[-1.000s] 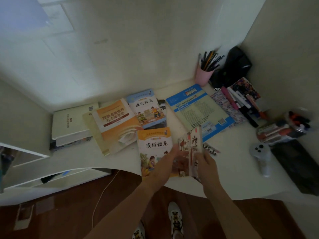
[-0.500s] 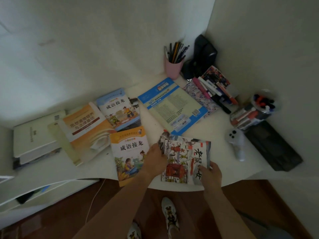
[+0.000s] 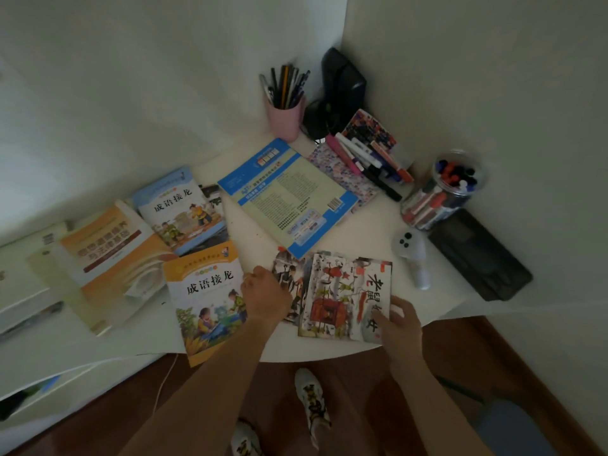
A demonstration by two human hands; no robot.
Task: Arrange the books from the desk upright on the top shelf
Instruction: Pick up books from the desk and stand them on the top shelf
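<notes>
Several books lie flat on the white desk point(image 3: 362, 232). A thin picture book with red drawings point(image 3: 342, 297) lies near the front edge, on top of a second thin picture book point(image 3: 289, 281). My right hand point(image 3: 399, 324) rests on the top book's lower right corner. My left hand point(image 3: 265, 296) grips the left edge of the pair. To the left lie an orange children's book point(image 3: 204, 297), a blue children's book point(image 3: 179, 209) and an orange-and-white textbook point(image 3: 112, 255). A large blue-and-cream workbook point(image 3: 286, 195) lies behind. The top shelf is out of view.
A pink pen cup point(image 3: 284, 116), a black device point(image 3: 342, 87), loose markers point(image 3: 365, 159), a clear jar of markers point(image 3: 441, 192), a white controller point(image 3: 411, 255) and a black case point(image 3: 477, 255) crowd the right corner. A white box point(image 3: 16, 281) sits far left. Low white shelving point(image 3: 49, 386) stands lower left.
One second ago I held the thin picture books up on edge between my hands. They now lie flat on the desk. My view has swung to the right.
</notes>
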